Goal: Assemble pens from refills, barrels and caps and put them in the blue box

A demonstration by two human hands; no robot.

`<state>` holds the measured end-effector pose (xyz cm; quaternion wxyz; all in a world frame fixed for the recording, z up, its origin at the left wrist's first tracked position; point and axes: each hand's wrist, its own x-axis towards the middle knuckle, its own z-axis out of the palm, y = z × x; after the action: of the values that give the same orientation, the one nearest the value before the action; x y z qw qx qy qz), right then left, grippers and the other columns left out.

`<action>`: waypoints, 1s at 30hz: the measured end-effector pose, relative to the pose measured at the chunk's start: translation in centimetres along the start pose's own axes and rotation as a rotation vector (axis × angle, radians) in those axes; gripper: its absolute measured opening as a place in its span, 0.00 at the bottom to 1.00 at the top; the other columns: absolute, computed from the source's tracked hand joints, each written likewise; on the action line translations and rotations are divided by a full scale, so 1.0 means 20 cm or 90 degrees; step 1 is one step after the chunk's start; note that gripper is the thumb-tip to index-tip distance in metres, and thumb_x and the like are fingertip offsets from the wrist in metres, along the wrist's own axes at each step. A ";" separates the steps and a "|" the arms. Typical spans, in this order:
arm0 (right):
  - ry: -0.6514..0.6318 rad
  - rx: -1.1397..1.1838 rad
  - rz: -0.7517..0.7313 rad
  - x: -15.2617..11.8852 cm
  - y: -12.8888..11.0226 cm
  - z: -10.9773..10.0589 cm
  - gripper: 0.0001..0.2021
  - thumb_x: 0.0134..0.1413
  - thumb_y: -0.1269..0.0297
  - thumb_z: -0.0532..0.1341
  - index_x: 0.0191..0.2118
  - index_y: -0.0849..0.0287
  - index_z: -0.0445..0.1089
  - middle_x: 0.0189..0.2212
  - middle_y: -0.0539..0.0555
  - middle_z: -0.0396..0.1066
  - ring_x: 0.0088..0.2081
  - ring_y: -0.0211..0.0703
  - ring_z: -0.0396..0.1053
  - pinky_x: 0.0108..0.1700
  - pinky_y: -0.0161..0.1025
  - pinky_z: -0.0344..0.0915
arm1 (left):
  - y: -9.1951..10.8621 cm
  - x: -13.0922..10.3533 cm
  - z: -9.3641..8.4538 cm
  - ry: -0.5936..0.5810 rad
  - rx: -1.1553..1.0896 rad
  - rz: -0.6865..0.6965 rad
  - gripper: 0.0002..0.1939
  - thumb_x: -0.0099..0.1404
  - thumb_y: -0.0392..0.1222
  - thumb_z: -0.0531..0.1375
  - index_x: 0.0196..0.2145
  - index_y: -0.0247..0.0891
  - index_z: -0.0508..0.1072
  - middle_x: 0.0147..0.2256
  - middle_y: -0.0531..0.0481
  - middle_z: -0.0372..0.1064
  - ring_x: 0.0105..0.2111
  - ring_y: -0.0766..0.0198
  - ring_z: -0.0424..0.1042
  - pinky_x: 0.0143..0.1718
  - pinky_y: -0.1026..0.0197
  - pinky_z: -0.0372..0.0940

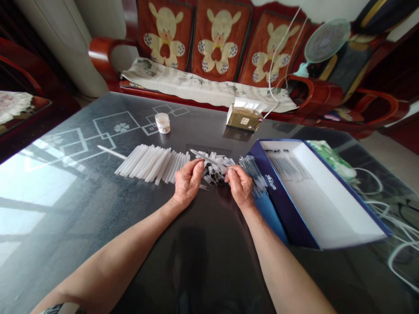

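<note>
A slim translucent pen (214, 162) slants between my two hands, over a loose pile. My left hand (187, 182) is closed, thumb against fingers, at the pen's middle; its fingertips partly hide the grip. At the pen's right end, the thumb and fingers of my right hand (240, 185) pinch it. Just beyond lies a heap of small white and black pen parts (218, 171). To the left, white pen barrels (153, 163) lie side by side in a row. Thin pen refills (253, 171) are bunched right of my right hand, against the box.
An open blue box (327, 209) with grey refills (288, 165) inside stands at right. A small white cup (163, 123) and a tissue box (244, 117) sit farther back. One pen (111, 151) lies left of the barrels. White cables (406, 235) trail at the right edge.
</note>
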<state>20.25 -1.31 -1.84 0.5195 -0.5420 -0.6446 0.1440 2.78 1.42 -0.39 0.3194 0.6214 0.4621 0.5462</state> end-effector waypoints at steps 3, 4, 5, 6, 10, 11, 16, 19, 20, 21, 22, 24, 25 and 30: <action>-0.016 0.023 -0.025 0.00 -0.05 0.01 0.08 0.60 0.61 0.56 0.35 0.57 0.68 0.35 0.55 0.71 0.29 0.39 0.68 0.29 0.37 0.67 | -0.01 0.03 0.01 0.002 -0.143 -0.145 0.21 0.64 0.58 0.56 0.36 0.36 0.75 0.24 0.52 0.70 0.22 0.68 0.68 0.24 0.66 0.64; -0.035 0.019 -0.040 -0.01 -0.07 0.02 0.07 0.59 0.62 0.57 0.34 0.57 0.69 0.35 0.55 0.71 0.29 0.39 0.68 0.28 0.36 0.66 | -0.01 0.04 0.01 0.000 -0.187 -0.172 0.21 0.63 0.59 0.57 0.35 0.36 0.75 0.24 0.52 0.70 0.22 0.67 0.69 0.24 0.66 0.64; -0.056 0.015 -0.054 -0.01 -0.08 0.03 0.06 0.58 0.63 0.57 0.34 0.57 0.69 0.35 0.55 0.71 0.29 0.38 0.68 0.27 0.36 0.65 | -0.01 0.05 0.01 0.000 -0.233 -0.193 0.21 0.61 0.59 0.58 0.34 0.36 0.75 0.24 0.52 0.70 0.23 0.66 0.70 0.25 0.65 0.65; -0.079 0.012 -0.067 -0.01 -0.10 0.03 0.05 0.58 0.64 0.58 0.35 0.57 0.69 0.35 0.55 0.71 0.28 0.38 0.67 0.26 0.36 0.65 | -0.01 0.06 0.01 0.002 -0.284 -0.212 0.20 0.60 0.58 0.59 0.34 0.36 0.74 0.25 0.52 0.71 0.24 0.66 0.71 0.26 0.65 0.67; -0.162 -0.015 -0.119 -0.03 -0.14 0.07 0.06 0.57 0.65 0.60 0.41 0.56 0.70 0.38 0.55 0.70 0.31 0.39 0.69 0.34 0.38 0.69 | -0.01 0.10 -0.01 0.017 -0.437 -0.259 0.15 0.59 0.53 0.59 0.31 0.36 0.69 0.31 0.51 0.72 0.26 0.65 0.73 0.29 0.62 0.69; -0.175 -0.032 -0.129 -0.04 -0.15 0.08 0.07 0.58 0.65 0.59 0.42 0.56 0.70 0.39 0.56 0.70 0.34 0.40 0.70 0.37 0.39 0.70 | -0.01 0.11 -0.02 0.027 -0.444 -0.259 0.14 0.60 0.52 0.58 0.32 0.37 0.69 0.30 0.51 0.71 0.26 0.66 0.72 0.28 0.63 0.68; -0.245 -0.110 -0.155 -0.07 -0.15 0.12 0.11 0.61 0.71 0.55 0.45 0.55 0.71 0.42 0.56 0.71 0.44 0.43 0.71 0.49 0.40 0.68 | -0.04 0.11 -0.02 0.055 -0.340 -0.194 0.14 0.63 0.49 0.55 0.39 0.36 0.71 0.27 0.54 0.67 0.19 0.72 0.63 0.20 0.68 0.59; -0.282 -0.131 -0.152 -0.08 -0.15 0.13 0.11 0.60 0.71 0.56 0.46 0.55 0.71 0.43 0.56 0.72 0.44 0.44 0.72 0.50 0.40 0.68 | -0.05 0.10 -0.02 0.032 -0.164 -0.095 0.14 0.66 0.46 0.53 0.43 0.37 0.72 0.26 0.55 0.66 0.21 0.72 0.62 0.24 0.68 0.60; -0.288 -0.130 -0.149 -0.08 -0.15 0.13 0.12 0.60 0.72 0.56 0.46 0.55 0.71 0.42 0.56 0.72 0.44 0.44 0.72 0.50 0.40 0.69 | -0.06 0.09 -0.02 0.022 -0.083 -0.051 0.14 0.67 0.45 0.53 0.43 0.37 0.73 0.26 0.54 0.67 0.23 0.70 0.64 0.27 0.68 0.62; -0.285 -0.125 -0.145 -0.08 -0.15 0.13 0.12 0.60 0.72 0.56 0.46 0.55 0.70 0.42 0.56 0.71 0.44 0.44 0.71 0.49 0.40 0.69 | -0.06 0.08 -0.03 0.014 -0.001 -0.003 0.14 0.67 0.44 0.52 0.44 0.37 0.73 0.28 0.53 0.69 0.26 0.69 0.67 0.30 0.67 0.63; -0.271 -0.115 -0.138 -0.07 -0.15 0.13 0.12 0.60 0.72 0.55 0.46 0.55 0.70 0.41 0.56 0.71 0.44 0.44 0.71 0.49 0.40 0.69 | -0.06 0.07 -0.03 0.004 0.074 0.047 0.14 0.68 0.43 0.52 0.45 0.37 0.73 0.30 0.51 0.71 0.29 0.68 0.69 0.34 0.66 0.64; -0.205 -0.083 -0.113 -0.06 -0.15 0.12 0.12 0.59 0.72 0.55 0.46 0.55 0.70 0.40 0.56 0.70 0.43 0.45 0.71 0.48 0.42 0.69 | -0.06 0.06 -0.03 -0.023 0.182 0.134 0.15 0.69 0.43 0.51 0.47 0.36 0.73 0.34 0.48 0.73 0.34 0.66 0.71 0.38 0.65 0.65; -0.157 -0.063 -0.093 -0.05 -0.14 0.12 0.12 0.59 0.71 0.55 0.47 0.55 0.70 0.40 0.57 0.70 0.42 0.45 0.71 0.46 0.42 0.70 | -0.06 0.05 -0.03 -0.041 0.215 0.168 0.16 0.70 0.44 0.51 0.48 0.36 0.72 0.35 0.47 0.74 0.35 0.66 0.72 0.39 0.66 0.65; 0.003 0.117 0.106 -0.02 -0.08 0.09 0.10 0.58 0.62 0.58 0.46 0.55 0.68 0.39 0.56 0.70 0.35 0.43 0.71 0.37 0.43 0.72 | -0.06 0.02 -0.02 -0.156 0.322 0.286 0.17 0.72 0.44 0.49 0.54 0.38 0.68 0.33 0.49 0.72 0.33 0.67 0.73 0.33 0.69 0.64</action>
<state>17.82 -1.59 -1.71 0.5547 -0.5439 -0.5804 0.2441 2.04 2.10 -1.29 0.0810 0.8278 0.3927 0.3924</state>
